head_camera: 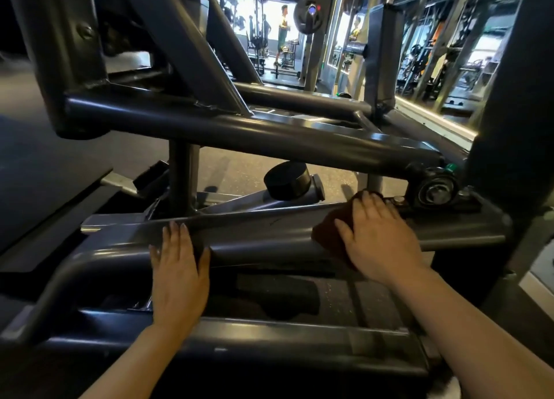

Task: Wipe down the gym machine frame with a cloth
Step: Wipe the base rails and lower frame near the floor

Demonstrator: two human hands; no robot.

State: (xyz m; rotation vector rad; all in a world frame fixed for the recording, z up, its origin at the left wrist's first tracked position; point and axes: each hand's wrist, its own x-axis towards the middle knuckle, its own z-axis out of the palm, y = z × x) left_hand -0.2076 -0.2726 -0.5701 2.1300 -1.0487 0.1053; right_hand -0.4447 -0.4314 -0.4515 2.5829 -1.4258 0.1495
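Observation:
The gym machine frame is dark grey steel tubing that fills the view, with a low horizontal bar running left to right in front of me. My right hand lies flat on a dark brown cloth and presses it onto that bar, near a bearing block at the right end. Most of the cloth is hidden under the hand. My left hand rests on the same bar further left, fingers straight, holding nothing.
A thick upper tube crosses just above the hands. A black round cap on a grey arm sits behind the bar. A bearing block and a dark upright post stand to the right. A person stands far back.

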